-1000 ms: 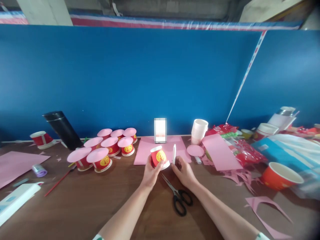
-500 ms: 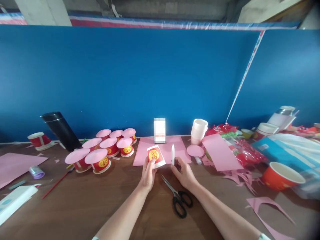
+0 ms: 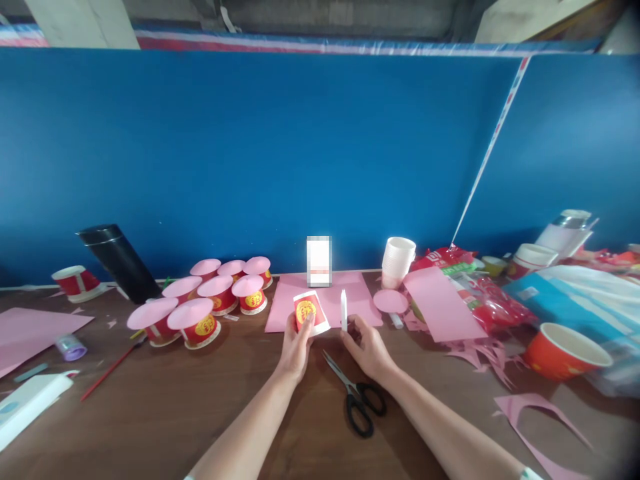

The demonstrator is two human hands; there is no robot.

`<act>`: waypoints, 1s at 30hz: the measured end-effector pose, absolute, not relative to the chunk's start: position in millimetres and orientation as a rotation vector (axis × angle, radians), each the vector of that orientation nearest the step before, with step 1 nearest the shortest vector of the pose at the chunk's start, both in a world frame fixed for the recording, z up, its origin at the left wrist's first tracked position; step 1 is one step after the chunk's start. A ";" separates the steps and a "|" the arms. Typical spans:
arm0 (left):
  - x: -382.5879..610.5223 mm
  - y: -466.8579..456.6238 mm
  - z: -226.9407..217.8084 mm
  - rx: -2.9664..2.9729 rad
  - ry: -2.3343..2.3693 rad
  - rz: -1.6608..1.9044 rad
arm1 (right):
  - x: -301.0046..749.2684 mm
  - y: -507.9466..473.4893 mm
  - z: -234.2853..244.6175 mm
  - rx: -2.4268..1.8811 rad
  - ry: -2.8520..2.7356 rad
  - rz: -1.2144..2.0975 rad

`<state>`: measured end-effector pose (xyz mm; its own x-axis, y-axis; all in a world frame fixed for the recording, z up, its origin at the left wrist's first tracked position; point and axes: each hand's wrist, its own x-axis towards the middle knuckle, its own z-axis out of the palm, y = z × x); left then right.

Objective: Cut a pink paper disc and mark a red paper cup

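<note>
My left hand (image 3: 296,347) grips a red paper cup (image 3: 314,313) with a gold emblem and a white rim, tilted with the rim downward. My right hand (image 3: 367,343) pinches a slim white stick-like thing (image 3: 344,310) with a tapered tip, held upright; its exact kind cannot be made out. A short gap separates it from the cup. Beneath and between my wrists lie scissors (image 3: 354,393) with black handles, blades slightly parted and pointing away from me. Behind both hands is a pink paper sheet (image 3: 280,303).
Several red cups with pink cone tops (image 3: 194,313) stand on the left near a black flask (image 3: 120,263). Right of centre are a white cup stack (image 3: 398,261), a pink disc (image 3: 391,301) and paper scraps (image 3: 530,403). An orange bowl (image 3: 565,353) stands farther right. A blue partition (image 3: 320,147) closes off the back.
The view has shifted very slightly. Both hands keep their holds, and the cup and white stick-like thing stay almost where they were.
</note>
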<state>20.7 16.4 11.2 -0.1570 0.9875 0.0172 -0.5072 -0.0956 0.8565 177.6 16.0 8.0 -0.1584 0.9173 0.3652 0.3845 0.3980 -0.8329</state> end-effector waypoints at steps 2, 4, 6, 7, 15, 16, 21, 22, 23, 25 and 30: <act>21.0 15.8 12.8 0.779 0.855 1.560 | 177.4 16.1 7.5 -1.144 -1.738 0.725; 21.1 15.8 13.7 0.793 0.835 1.559 | 177.4 15.8 7.9 -1.149 -1.745 0.725; 21.1 16.2 14.4 0.795 0.818 1.560 | 177.4 15.0 9.0 -1.164 -1.752 0.707; 21.1 16.4 14.7 0.791 0.813 1.561 | 177.3 14.5 9.6 -1.171 -1.758 0.691; 20.8 16.0 15.5 0.762 0.771 1.578 | 177.2 11.6 11.7 -1.166 -1.784 0.532; 20.7 16.2 14.4 0.751 0.777 1.585 | 177.5 11.2 12.4 -1.164 -1.786 0.515; 20.2 18.8 7.5 0.707 0.790 1.596 | 178.5 7.4 16.1 -1.145 -1.819 0.428; 20.1 19.1 6.7 0.709 0.794 1.592 | 178.3 6.6 16.4 -1.139 -1.817 0.431; 20.0 19.3 6.2 0.713 0.796 1.584 | 177.9 5.9 16.4 -1.134 -1.812 0.438; 20.0 19.2 6.3 0.721 0.792 1.571 | 177.0 5.0 16.2 -1.114 -1.802 0.450; 20.2 17.9 11.1 0.767 0.772 1.559 | 176.2 3.9 17.6 -1.038 -1.821 0.457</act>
